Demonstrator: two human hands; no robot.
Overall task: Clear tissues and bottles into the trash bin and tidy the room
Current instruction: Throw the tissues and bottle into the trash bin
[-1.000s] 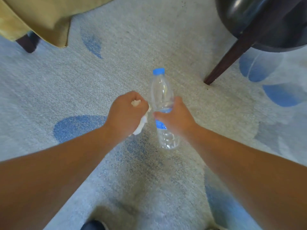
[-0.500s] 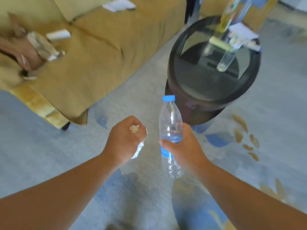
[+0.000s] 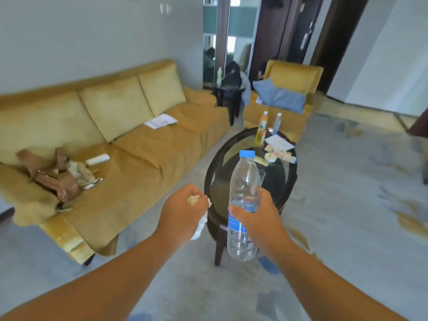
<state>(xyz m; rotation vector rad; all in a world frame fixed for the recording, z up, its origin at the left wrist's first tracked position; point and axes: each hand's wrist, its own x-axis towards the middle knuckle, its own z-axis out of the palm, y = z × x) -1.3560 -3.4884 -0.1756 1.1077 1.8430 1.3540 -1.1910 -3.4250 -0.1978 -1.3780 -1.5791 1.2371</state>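
Above the carpet, the left hand is clutching one crumpled tissue while the right hand is gripping one water bottle (blue cap); two bottles are standing on the round glass table.

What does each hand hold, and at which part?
The left hand grips a crumpled tissue bunched inside its fist; the right hand holds the water bottle around its middle.
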